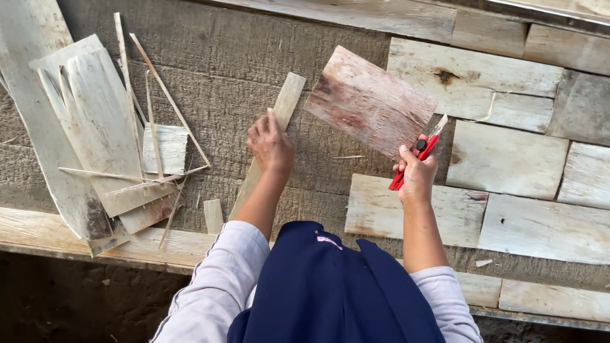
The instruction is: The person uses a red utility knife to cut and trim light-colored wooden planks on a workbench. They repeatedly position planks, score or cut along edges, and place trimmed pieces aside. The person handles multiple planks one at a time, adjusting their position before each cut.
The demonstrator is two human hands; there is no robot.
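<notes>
A dark blue cloth (349, 316) hangs nearest, between pale sleeves. The right hand (417, 176) grips a red utility knife (415, 162) and a reddish veneer sheet (370, 102), lifted above the workbench (211, 51). The left hand (271, 146) closes on a narrow wood strip (279, 114) beside a scrap pile (103, 139).

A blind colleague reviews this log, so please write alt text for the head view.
Seen from above, a person's right hand holds a red utility knife and a thin reddish wood sheet, while the left hand rests on a narrow wood strip. Pale offcuts pile on the plank workbench at left.
</notes>
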